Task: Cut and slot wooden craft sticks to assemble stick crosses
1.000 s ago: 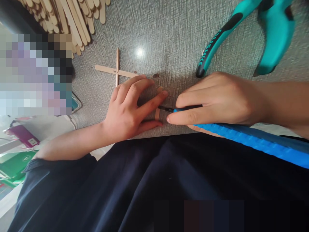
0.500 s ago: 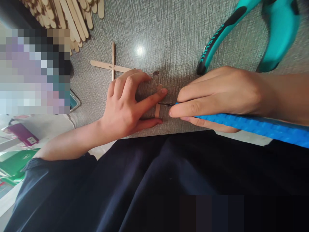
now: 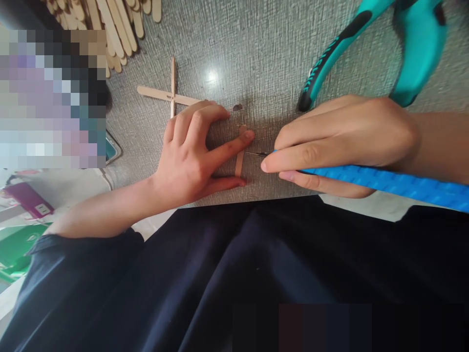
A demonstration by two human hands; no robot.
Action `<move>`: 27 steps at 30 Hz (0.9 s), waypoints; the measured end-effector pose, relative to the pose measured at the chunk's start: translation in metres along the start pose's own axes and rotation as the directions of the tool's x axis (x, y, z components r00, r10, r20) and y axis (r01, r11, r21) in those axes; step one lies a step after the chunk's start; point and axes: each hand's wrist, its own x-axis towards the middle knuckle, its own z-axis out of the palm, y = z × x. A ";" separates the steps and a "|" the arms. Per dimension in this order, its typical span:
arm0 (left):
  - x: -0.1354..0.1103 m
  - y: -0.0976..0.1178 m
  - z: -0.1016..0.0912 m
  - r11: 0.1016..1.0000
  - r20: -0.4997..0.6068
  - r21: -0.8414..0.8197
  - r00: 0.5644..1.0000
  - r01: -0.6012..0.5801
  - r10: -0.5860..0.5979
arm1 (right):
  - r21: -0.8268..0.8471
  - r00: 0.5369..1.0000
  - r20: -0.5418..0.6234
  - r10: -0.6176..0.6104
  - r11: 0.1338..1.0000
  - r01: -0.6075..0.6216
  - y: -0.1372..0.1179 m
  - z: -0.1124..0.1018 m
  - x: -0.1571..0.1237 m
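Note:
My left hand (image 3: 196,151) lies on the table, index fingertip and thumb holding a wooden craft stick (image 3: 239,164) flat near its two ends. Its other fingers are bent and spread. In my right hand (image 3: 340,142) is a blue-handled utility knife (image 3: 410,188), seen nearly edge-on, its long ribbed handle running under the palm. The thin dark tip points left, at the craft stick's right edge; whether it touches I cannot tell. Beyond my left fingers, two craft sticks form a cross (image 3: 154,94), one end hidden by the hand. A small dark piece (image 3: 237,107) lies near the fingertips.
Teal-and-black pliers handles (image 3: 330,61) lie at the upper right. A pile of craft sticks (image 3: 110,29) sits at the upper left. A phone-like edge (image 3: 114,149) shows beside a blurred-out area. The table's near edge (image 3: 212,203) runs along my dark shirt.
The knife tip has drawn back to the right, from over the craft stick to its right edge. My right hand has shifted slightly right; my left hand keeps its hold.

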 end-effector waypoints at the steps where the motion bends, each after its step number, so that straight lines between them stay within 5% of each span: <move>1: 0.001 0.000 0.000 1.000 0.010 -0.001 1.000 0.010 -0.010 | -0.011 1.000 -0.001 0.000 1.000 0.000 0.000 0.000 0.000; 5: 0.003 0.002 0.001 0.997 0.082 0.004 0.993 0.083 -0.083 | -0.033 1.000 -0.002 -0.014 0.999 0.014 0.000 0.002 0.000; 27: 0.004 0.004 -0.001 0.997 0.082 0.014 0.993 0.079 -0.080 | 0.007 0.992 0.120 -0.025 1.000 0.024 -0.003 -0.006 0.004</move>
